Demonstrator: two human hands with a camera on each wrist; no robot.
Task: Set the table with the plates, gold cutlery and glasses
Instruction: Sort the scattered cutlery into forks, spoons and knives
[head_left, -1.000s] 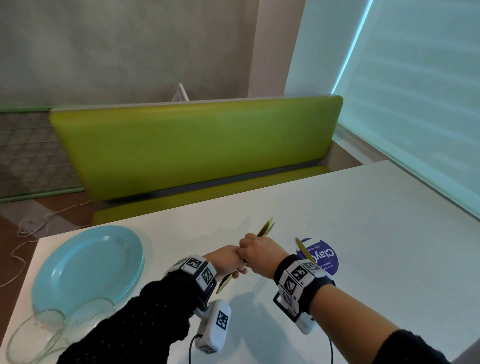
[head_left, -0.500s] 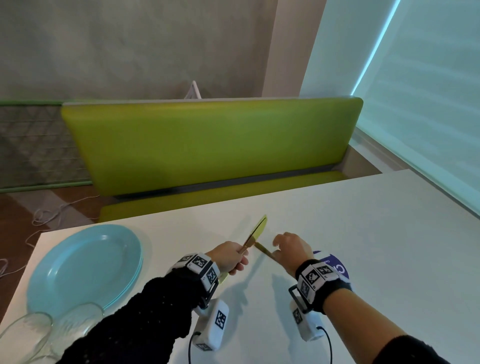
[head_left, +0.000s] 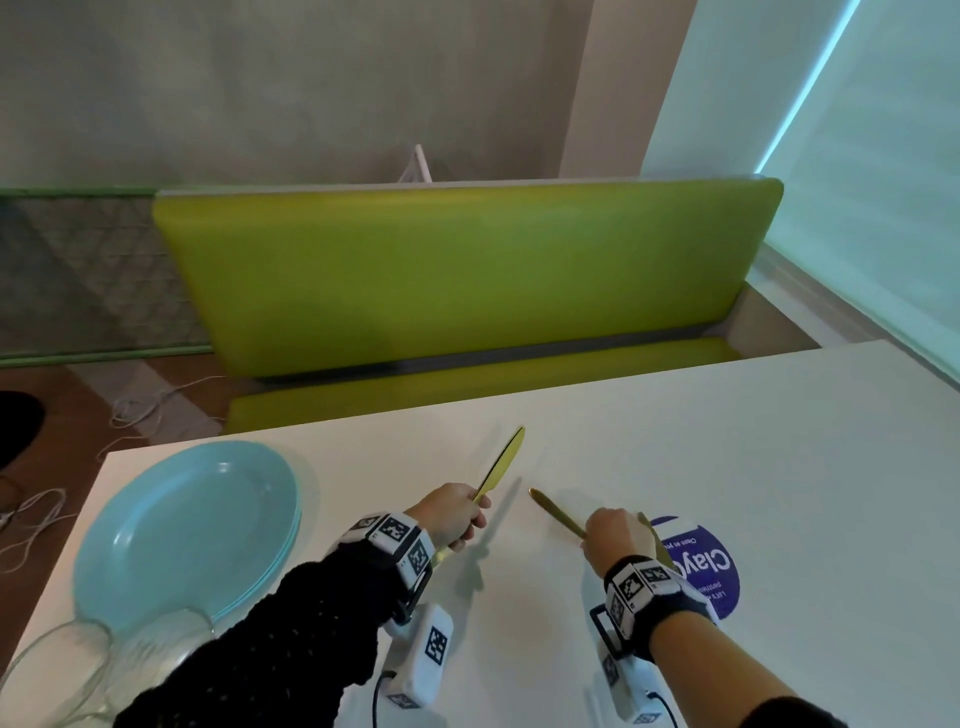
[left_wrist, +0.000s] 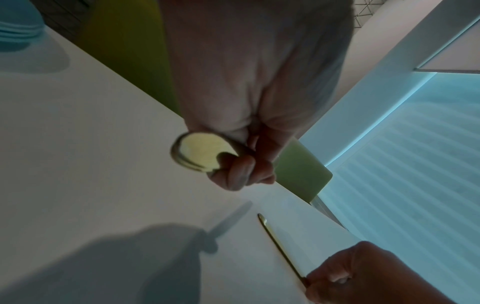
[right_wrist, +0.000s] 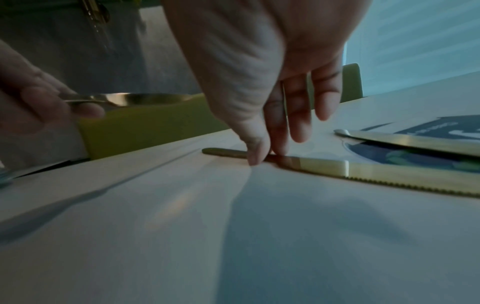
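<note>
My left hand (head_left: 457, 519) grips gold cutlery in a fist above the white table (head_left: 727, 467). A knife blade (head_left: 501, 462) sticks up and away from it, and a rounded gold end (left_wrist: 200, 152) shows below the curled fingers. My right hand (head_left: 615, 538) is low on the table, with thumb and forefinger (right_wrist: 255, 158) pinching the handle of a gold knife (right_wrist: 363, 170) that lies flat with its serrated edge towards me. A second gold knife (right_wrist: 415, 142) lies just beyond it on the purple sticker (head_left: 701, 566). Stacked light blue plates (head_left: 187, 525) sit at the left.
Two clear glasses (head_left: 57, 670) stand at the table's near left corner, beside the plates. A green bench (head_left: 467, 280) runs along the far side of the table. A window blind (head_left: 883, 182) is on the right. Cables (head_left: 31, 519) lie on the floor at left.
My hands were joined around the cutlery and have since parted. The right hand has brought one knife down flat onto the table. The left keeps the rest raised.
</note>
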